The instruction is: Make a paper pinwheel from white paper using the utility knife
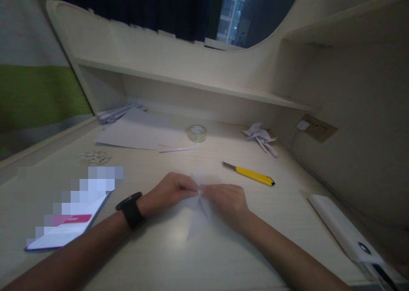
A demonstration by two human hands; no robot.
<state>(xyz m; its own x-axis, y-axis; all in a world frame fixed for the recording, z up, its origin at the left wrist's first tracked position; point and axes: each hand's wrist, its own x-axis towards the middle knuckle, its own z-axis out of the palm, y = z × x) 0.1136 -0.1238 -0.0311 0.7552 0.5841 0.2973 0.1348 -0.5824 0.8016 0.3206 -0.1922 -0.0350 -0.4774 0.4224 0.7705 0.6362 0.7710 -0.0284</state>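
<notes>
Between my two hands, over the middle of the desk, is a folded piece of white paper (195, 225) with pointed flaps. My left hand (171, 193), a black watch on its wrist, pinches the paper's centre from the left. From the right, my right hand (226, 201) has its fingers closed on the same centre. That hand and the paper are a little blurred, and its fingertips are partly hidden. A yellow utility knife (254, 175) with its blade out lies just beyond my right hand. Past my left hand rests a thin rolled paper stick (177, 150).
A tape roll (197, 133) sits toward the back, beside white paper sheets (134, 129). Paper pinwheels (259, 134) lie at the back right. At left are a tablet (73, 223) and small pale pieces (95, 157). A white power strip (345, 227) runs along the right edge.
</notes>
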